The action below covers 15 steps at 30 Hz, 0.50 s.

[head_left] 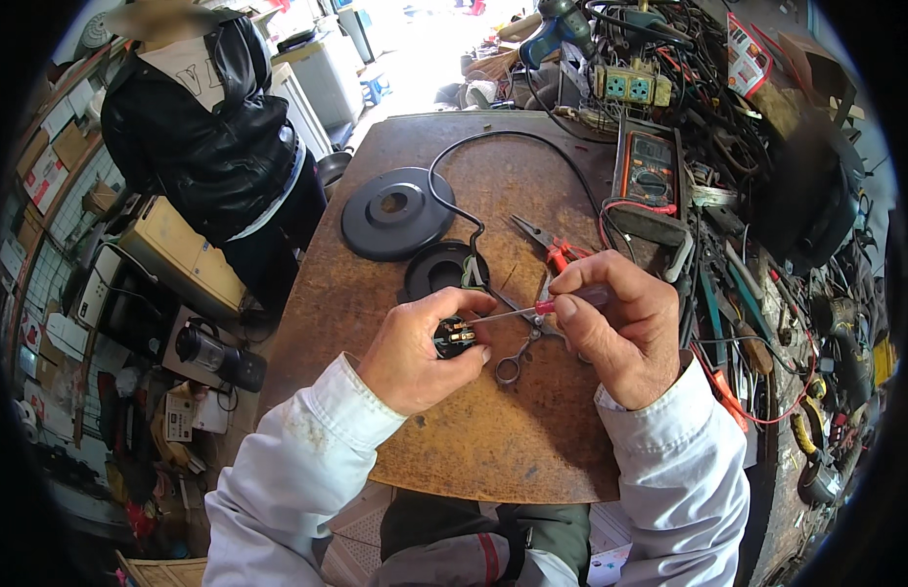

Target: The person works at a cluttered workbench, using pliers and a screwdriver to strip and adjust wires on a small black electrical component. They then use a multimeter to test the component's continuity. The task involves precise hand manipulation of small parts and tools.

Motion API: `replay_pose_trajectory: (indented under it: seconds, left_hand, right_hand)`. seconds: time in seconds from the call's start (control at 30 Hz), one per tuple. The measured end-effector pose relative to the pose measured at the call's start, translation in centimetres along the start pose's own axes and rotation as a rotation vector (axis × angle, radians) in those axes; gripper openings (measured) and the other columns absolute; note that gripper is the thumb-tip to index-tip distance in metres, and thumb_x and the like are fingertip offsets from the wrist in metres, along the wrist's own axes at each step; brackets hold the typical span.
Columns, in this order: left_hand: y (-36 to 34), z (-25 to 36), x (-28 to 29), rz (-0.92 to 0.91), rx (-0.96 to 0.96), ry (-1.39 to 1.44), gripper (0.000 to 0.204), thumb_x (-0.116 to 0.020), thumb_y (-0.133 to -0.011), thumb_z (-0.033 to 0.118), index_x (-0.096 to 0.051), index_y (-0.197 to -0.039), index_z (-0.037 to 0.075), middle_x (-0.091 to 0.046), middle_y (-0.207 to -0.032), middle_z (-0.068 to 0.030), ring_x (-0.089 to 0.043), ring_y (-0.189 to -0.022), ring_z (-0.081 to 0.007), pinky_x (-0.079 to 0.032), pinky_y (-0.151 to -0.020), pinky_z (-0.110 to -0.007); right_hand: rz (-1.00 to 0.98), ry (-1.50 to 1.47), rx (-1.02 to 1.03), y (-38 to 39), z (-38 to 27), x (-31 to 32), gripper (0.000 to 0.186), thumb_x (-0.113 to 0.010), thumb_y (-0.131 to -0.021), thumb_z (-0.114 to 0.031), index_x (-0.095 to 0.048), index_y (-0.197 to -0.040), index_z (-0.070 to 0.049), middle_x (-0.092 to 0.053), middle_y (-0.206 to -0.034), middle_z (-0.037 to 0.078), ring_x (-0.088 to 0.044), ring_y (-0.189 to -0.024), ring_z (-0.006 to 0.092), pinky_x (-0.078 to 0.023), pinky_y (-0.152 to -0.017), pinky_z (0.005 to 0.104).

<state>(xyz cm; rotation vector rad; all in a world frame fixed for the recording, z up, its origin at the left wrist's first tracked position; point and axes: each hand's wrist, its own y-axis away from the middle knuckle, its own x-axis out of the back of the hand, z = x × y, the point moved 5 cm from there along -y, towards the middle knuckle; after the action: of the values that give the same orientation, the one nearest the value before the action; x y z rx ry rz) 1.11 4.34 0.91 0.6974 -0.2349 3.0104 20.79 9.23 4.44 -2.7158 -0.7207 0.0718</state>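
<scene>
A worn, scratched brown wooden tabletop (503,445) carries a flat round black disc (376,223) with a central hole. Just beside it sits a smaller round black dish (427,274). A thin black cable (518,134) loops across the far part; red-handled metal pliers (560,255) and grey metal scissors (509,371) lie nearer the right.

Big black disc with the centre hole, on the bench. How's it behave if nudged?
Likely slides rather than tips: the black disc lies flat and wide on the tabletop. It's probably stiff, given its crisp round rim. Pushed right, it may catch the black cable, which curves past that edge.
</scene>
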Motion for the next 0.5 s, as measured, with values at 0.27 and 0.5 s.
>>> replay_pose_trajectory:
  seconds: [0.27,0.5]
  left_hand:
    - [0.08,0.09,-0.24,0.005,-0.015,-0.06,0.034,-0.072,-0.082,0.003,-0.067,-0.115,-0.003,-0.075,-0.099,-0.015,-0.073,-0.094,-0.0176,-0.057,-0.083,-0.032]
    - [0.15,0.02,-0.27,0.019,-0.027,-0.095,0.035,-0.072,-0.083,0.003,-0.066,-0.116,-0.004,-0.075,-0.1,-0.0172,-0.074,-0.094,-0.0204,-0.057,-0.083,-0.033]
  right_hand:
    - [-0.006,0.041,0.048,-0.03,0.15,-0.12,0.014,-0.07,-0.097,-0.011,-0.064,-0.097,0.002,-0.066,-0.08,0.002,-0.061,-0.073,0.0064,-0.048,-0.065,0.0232]
    - [0.019,0.106,0.043,0.08,0.01,-0.2,0.015,-0.073,-0.096,-0.012,-0.065,-0.096,0.002,-0.068,-0.077,0.002,-0.061,-0.07,0.0061,-0.048,-0.062,0.0231]
